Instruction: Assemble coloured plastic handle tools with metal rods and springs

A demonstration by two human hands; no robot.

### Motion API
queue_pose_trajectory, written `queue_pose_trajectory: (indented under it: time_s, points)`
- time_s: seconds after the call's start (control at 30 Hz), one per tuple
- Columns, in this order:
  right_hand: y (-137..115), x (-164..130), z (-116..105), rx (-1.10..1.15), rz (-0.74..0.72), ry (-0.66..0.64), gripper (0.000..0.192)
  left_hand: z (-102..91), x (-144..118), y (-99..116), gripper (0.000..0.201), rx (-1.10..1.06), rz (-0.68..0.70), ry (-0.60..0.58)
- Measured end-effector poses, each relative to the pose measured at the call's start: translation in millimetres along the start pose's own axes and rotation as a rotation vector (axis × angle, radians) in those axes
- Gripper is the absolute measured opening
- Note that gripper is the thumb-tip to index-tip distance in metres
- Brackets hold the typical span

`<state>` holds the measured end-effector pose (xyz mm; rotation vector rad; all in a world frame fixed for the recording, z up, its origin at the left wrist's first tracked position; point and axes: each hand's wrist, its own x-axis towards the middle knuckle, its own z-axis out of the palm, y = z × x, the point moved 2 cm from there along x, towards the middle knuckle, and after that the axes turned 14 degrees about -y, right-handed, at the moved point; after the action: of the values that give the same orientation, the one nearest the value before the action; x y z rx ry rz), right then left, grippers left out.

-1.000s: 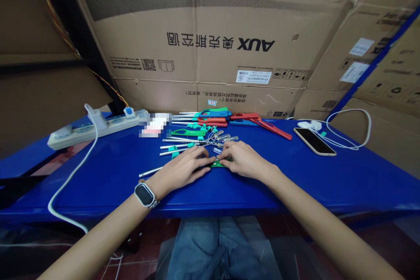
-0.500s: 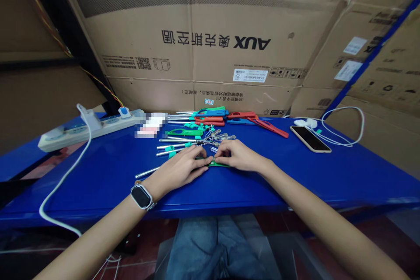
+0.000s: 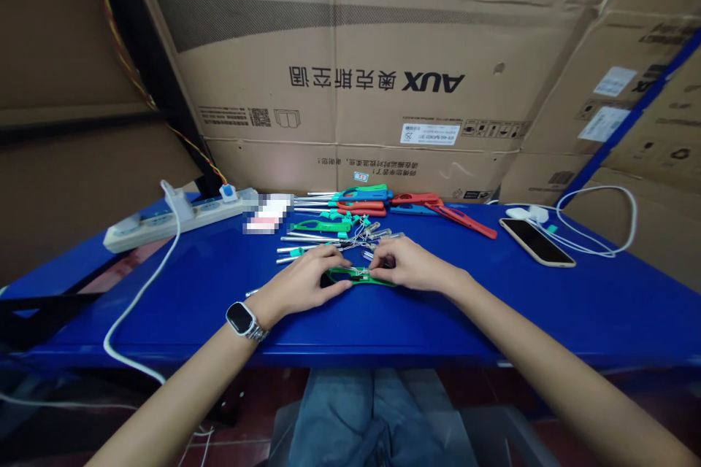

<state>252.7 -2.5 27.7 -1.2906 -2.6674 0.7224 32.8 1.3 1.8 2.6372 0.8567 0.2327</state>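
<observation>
— What do we see of the hands?

— We see both resting low on the blue desk [image 3: 164, 292], meeting over one green lighter shell [image 3: 358, 277] that lies flat near the front middle; our left hand [image 3: 307, 283] is curled loosely, its fingers bent over the shell's left end and pressing it down; a smartwatch [image 3: 242, 319] sits on that wrist.

— And the right one?

— Our right hand [image 3: 410, 266] is half closed; its fingertips pinch at the shell's upper edge, by the small clear pieces [image 3: 377, 235] strewn just behind; whether it grips one of those tiny pieces we cannot tell, they are too small.

— So neither hand is flat open?

— No; both are partly closed on the same green shell, which touches the desk.

— What lies about them?

— Just beyond the fingers we see a heap of lighters [image 3: 355, 201] in green, red and teal with long metal tubes [image 3: 307, 239] pointing left; a red lighter [image 3: 465, 219] lies slanted to the right of the heap; further right rests a phone [image 3: 537, 241] beside a white cable [image 3: 602, 222]; at the far left a power strip [image 3: 169, 219] lies on the desk; cardboard boxes [image 3: 372, 73] stand behind.
</observation>
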Motion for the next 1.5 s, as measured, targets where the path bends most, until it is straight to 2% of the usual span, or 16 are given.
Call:
queue_pose_trajectory:
  time_s: [0.2,0.4,0.73,0.93,1.3,1.5]
  points:
    - [-16,7,-4,-0.16,0.099,-0.033,0.013,1.8,3,-2,0.026,-0.028,-0.018,0.036]
    - [-29,21,3,-0.216,0.084,0.013,0.012,4.0,6,-6,0.022,-0.045,-0.012,0.068]
    - [-26,20,16,-0.241,0.054,0.07,0.012,-0.5,2,-9,0.012,-0.098,-0.048,0.089]
    - [-23,20,18,-0.207,0.032,0.093,0.012,-4.1,-3,-12,0.017,-0.083,-0.112,0.045]
    - [-16,24,18,-0.127,-0.012,0.109,0.01,-8.3,-9,-13,0.019,-0.099,0.023,0.076]
    - [-13,24,18,-0.104,-0.046,0.106,0.012,-5.5,-12,-13,0.026,0.072,0.069,0.063]
